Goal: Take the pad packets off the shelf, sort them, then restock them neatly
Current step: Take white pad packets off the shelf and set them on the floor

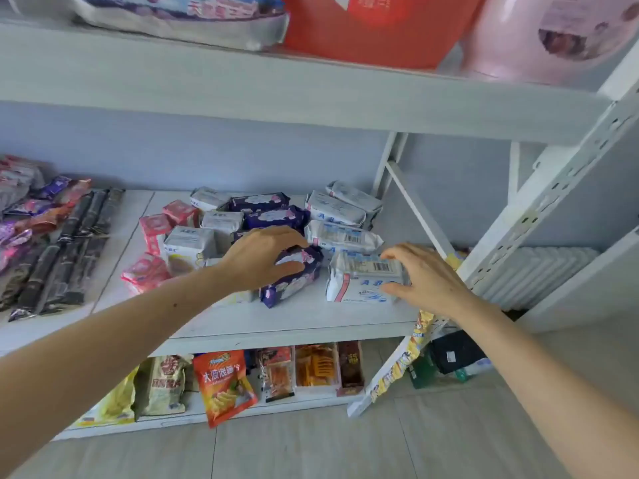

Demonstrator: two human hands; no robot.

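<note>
On the middle shelf (pixel 294 323) the pad packets lie in loose rows; pink packets (pixel 155 229) stand at the left, grey-white ones (pixel 188 245) beside them, purple ones (pixel 266 209) in the centre, and white ABC packets (pixel 337 210) at the right; the left hand (pixel 257 259) lies over the front purple packet (pixel 290 278), thumb against its near side and fingers curved over its far end, gripping it; that packet lies tilted, near the shelf's front edge; the right hand (pixel 423 278) holds the front white packet (pixel 363 278) at its right end, thumb low on the front face and fingers curled over the top; the two held packets lie near each other but apart; dark wrapped packs (pixel 69 250) lie further left on the same shelf; snack bags (pixel 223 385) stand on the shelf below; a red bag (pixel 373 25) sits on the shelf above.
</note>
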